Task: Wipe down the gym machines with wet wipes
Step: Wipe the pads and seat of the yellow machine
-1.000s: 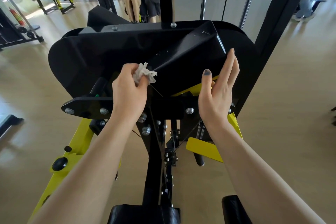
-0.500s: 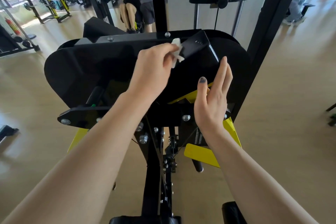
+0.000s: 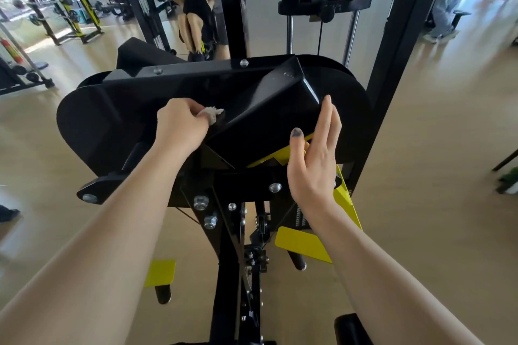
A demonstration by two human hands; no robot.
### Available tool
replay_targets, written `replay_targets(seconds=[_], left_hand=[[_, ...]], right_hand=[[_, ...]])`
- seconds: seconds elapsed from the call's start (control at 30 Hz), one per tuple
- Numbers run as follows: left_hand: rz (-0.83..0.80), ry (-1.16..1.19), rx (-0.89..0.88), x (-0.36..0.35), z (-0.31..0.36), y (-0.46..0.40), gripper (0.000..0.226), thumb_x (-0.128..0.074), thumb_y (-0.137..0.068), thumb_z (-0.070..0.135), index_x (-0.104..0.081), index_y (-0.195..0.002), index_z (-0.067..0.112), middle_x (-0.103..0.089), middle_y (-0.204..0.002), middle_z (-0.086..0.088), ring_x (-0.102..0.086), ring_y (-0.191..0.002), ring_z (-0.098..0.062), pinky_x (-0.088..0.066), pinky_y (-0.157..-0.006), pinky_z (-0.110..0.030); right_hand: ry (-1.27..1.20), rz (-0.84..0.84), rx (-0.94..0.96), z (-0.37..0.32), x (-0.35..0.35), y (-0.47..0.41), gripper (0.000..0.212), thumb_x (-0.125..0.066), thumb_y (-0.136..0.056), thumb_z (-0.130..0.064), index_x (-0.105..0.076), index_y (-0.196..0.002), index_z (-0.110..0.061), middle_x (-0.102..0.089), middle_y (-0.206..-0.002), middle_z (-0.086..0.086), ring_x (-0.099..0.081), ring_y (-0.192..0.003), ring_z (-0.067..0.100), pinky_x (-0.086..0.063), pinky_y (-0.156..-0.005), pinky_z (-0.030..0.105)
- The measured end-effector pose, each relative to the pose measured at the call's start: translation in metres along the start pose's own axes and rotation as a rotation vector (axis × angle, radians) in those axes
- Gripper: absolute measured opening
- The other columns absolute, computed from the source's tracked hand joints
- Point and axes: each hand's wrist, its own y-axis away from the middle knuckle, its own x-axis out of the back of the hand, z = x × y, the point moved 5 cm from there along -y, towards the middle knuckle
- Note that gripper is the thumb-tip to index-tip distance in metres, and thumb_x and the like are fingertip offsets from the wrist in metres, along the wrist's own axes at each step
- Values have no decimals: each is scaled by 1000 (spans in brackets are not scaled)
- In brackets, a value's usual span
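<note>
Black painted steel is what we are wiping: our left hand (image 3: 180, 127) bunches the wet wipe (image 3: 212, 114) in a closed grip against the slanted beam (image 3: 269, 103) of the machine. Our right hand (image 3: 315, 159), fingers straight, steadies the beam's far end. Next, we judge, the wipe must travel along the beam toward that hand.

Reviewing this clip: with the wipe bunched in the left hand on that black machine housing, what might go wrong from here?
1. The wet wipe is crumpled small in the left hand, so each pass likely cleans only a narrow strip of the black housing.
2. The right hand lies open against the housing's edge near the yellow bracket; fingers might get pinched if parts shift.
</note>
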Motion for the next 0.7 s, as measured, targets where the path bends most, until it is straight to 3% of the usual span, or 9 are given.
replay_targets(seconds=[0.1, 0.23, 0.3, 0.4, 0.5, 0.57, 0.63, 0.7], left_hand=[[93, -67, -225, 0, 33, 18, 17, -62, -97, 20, -77, -105, 17, -70, -93, 3, -65, -87, -13, -42, -68, -11], [59, 22, -611, -17, 113, 37, 22, -60, -97, 15, -75, -114, 17, -69, -99, 12, -61, -89, 0, -40, -75, 1], [21, 42, -703, -24, 140, 36, 26, -58, -98, 13, -74, -116, 18, -72, -108, 11, -63, -94, 0, -38, -78, 2], [-95, -48, -851, -37, 161, 36, 27, -56, -98, 14, -74, -116, 20, -73, -113, 7, -64, -98, -2, -42, -81, -2], [-114, -206, -952, -42, 169, 37, 27, -53, -99, 16, -73, -116, 19, -73, -112, 3, -66, -100, -11, -51, -88, -22], [-118, -291, -964, -42, 171, 34, 26, -52, -98, 19, -72, -113, 19, -71, -108, 2, -64, -97, -13, -49, -83, -26], [-147, -384, -934, -47, 178, 29, 25, -52, -95, 19, -73, -108, 18, -70, -104, 0, -60, -89, -14, -43, -76, -25], [-180, -508, -875, -58, 188, 24, 23, -54, -93, 18, -74, -105, 17, -68, -102, -4, -58, -86, -18, -40, -72, -28]], right_hand=[[-2, -6, -3, -3, 0, -1, 67, -38, -106, -40, -6, -164, -28, -10, -166, -15, -59, -122, 29, -49, -73, 17], [-21, 7, -42, -8, 5, 0, 64, -43, -107, -20, -14, -164, -19, -17, -168, -2, -38, -116, -28, -45, -69, 6], [-42, 3, -47, -8, 7, 2, 65, -45, -104, -7, -18, -163, -16, -21, -167, 0, -30, -114, -36, -43, -73, 2], [-41, -15, -49, -7, 9, 1, 69, -48, -102, -4, -18, -163, -17, -20, -167, -1, -24, -117, -37, -42, -75, 1], [-60, -51, -52, -6, 14, 1, 72, -48, -101, -4, -16, -164, -19, -18, -168, -4, -22, -121, -36, -39, -80, -2], [-106, -73, -71, -4, 18, 2, 73, -48, -102, -4, -14, -164, -22, -15, -169, -8, -17, -130, -32, -34, -89, -4], [-218, -58, -156, 3, 20, 2, 76, -49, -101, -3, -13, -164, -26, -16, -169, -10, -20, -141, -21, -35, -93, -3], [-372, -5, -317, 12, 22, -1, 80, -49, -101, -2, -11, -164, -32, -18, -169, -13, -32, -148, 2, -42, -89, 2]])
